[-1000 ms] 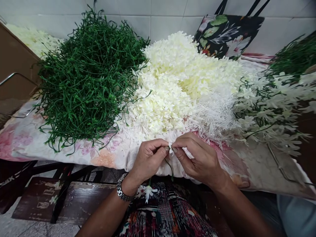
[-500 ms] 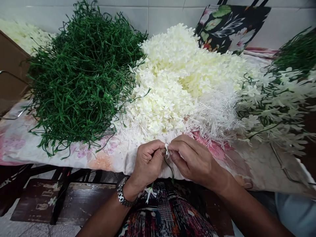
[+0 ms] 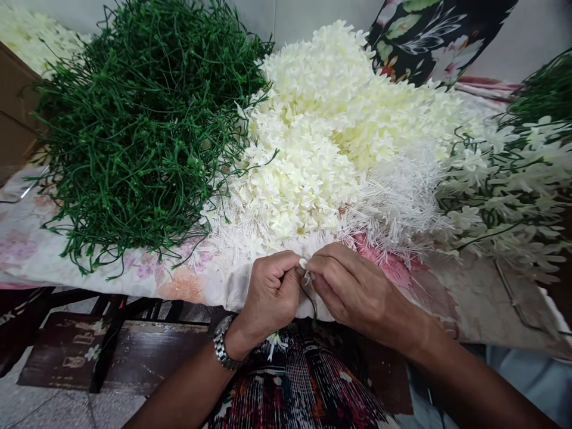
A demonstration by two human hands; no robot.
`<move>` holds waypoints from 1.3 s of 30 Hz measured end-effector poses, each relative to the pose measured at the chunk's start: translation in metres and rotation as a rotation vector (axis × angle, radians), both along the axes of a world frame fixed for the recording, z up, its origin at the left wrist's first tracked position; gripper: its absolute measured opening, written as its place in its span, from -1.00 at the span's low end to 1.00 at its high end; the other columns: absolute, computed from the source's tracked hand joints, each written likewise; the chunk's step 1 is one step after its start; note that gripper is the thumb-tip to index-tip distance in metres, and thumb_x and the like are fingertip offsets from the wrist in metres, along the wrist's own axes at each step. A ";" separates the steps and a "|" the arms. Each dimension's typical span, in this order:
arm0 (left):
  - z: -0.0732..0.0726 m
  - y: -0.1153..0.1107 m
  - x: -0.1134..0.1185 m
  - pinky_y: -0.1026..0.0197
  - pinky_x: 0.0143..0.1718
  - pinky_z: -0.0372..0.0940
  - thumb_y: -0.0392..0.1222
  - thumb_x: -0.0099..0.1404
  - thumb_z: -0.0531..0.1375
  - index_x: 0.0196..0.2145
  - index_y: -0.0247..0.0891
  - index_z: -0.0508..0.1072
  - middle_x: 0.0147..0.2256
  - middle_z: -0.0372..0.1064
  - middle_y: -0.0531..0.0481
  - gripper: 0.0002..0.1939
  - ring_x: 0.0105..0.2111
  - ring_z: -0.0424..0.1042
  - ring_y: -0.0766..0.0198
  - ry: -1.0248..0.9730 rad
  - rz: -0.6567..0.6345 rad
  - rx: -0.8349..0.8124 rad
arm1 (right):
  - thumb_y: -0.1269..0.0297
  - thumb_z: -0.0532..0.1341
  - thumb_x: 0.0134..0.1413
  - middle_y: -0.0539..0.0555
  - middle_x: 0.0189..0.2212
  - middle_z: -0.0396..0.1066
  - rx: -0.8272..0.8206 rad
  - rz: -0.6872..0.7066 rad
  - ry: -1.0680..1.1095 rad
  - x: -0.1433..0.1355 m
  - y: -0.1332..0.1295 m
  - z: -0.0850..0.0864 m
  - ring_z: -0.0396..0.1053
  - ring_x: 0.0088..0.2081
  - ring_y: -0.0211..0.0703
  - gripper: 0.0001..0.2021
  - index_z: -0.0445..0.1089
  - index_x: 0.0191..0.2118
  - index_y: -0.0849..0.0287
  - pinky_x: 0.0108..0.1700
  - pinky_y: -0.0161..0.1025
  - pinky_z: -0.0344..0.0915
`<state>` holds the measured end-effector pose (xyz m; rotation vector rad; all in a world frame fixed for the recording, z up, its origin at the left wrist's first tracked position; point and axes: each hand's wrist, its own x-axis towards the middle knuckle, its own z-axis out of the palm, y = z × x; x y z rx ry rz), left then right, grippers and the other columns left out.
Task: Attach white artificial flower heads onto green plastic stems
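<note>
Near the table's front edge my left hand (image 3: 274,292) and my right hand (image 3: 351,286) meet fingertip to fingertip. Pinched between them is a small white flower (image 3: 304,264). A green stem (image 3: 310,298) hangs below the fingertips, its upper end hidden in the left fingers. Under my left hand another white blossom (image 3: 276,341) dangles over the patterned clothing. Beyond the hands lie a heap of cream-white flowers (image 3: 299,173), white thin-stranded pieces (image 3: 397,202) and, to the left, a big pile of green stems (image 3: 147,131).
Stems with white flowers (image 3: 504,190) lie at the right beside a metal wire (image 3: 509,292). A cardboard box (image 3: 15,113) stands at the far left. A black floral fabric item (image 3: 438,39) is at the back. A brown wooden bench (image 3: 152,354) is below the flowered tablecloth (image 3: 143,277).
The camera view has shifted slightly. Both hands stay together at nearly the same place, and the small flower between the fingertips has turned a little.
</note>
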<state>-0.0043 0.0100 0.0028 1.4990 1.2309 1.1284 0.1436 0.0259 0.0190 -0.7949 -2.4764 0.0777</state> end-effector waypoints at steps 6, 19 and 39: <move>0.000 0.000 0.000 0.32 -0.60 -0.08 -0.32 0.17 0.00 -0.71 -0.26 0.05 -0.67 -0.09 0.14 -0.67 -0.62 -0.04 0.42 -0.012 0.006 -0.028 | 0.54 0.02 0.14 0.06 -0.51 0.29 0.028 0.012 -0.108 0.001 0.001 0.002 0.30 -0.38 -0.18 -0.84 0.24 -0.40 0.20 -0.43 -0.24 0.27; -0.005 -0.004 -0.003 0.29 -0.54 0.13 0.05 0.06 0.26 -0.63 -0.31 0.38 -0.66 0.23 0.06 -0.64 -0.62 0.18 0.36 -0.533 0.038 -0.236 | 0.48 0.12 0.08 0.08 -0.41 0.42 -0.058 -0.083 0.321 0.005 -0.007 0.028 0.40 -0.36 -0.21 -0.88 0.34 -0.26 0.18 -0.36 -0.26 0.39; -0.005 -0.005 -0.001 0.33 -0.57 -0.03 -0.26 0.15 0.10 -0.67 -0.30 0.27 -0.67 0.01 0.13 -0.73 -0.61 0.00 0.41 -0.234 0.026 -0.082 | 0.56 0.05 0.10 0.11 -0.48 0.32 0.045 -0.051 0.220 -0.003 -0.005 -0.002 0.30 -0.39 -0.21 -0.87 0.30 -0.34 0.27 -0.38 -0.26 0.33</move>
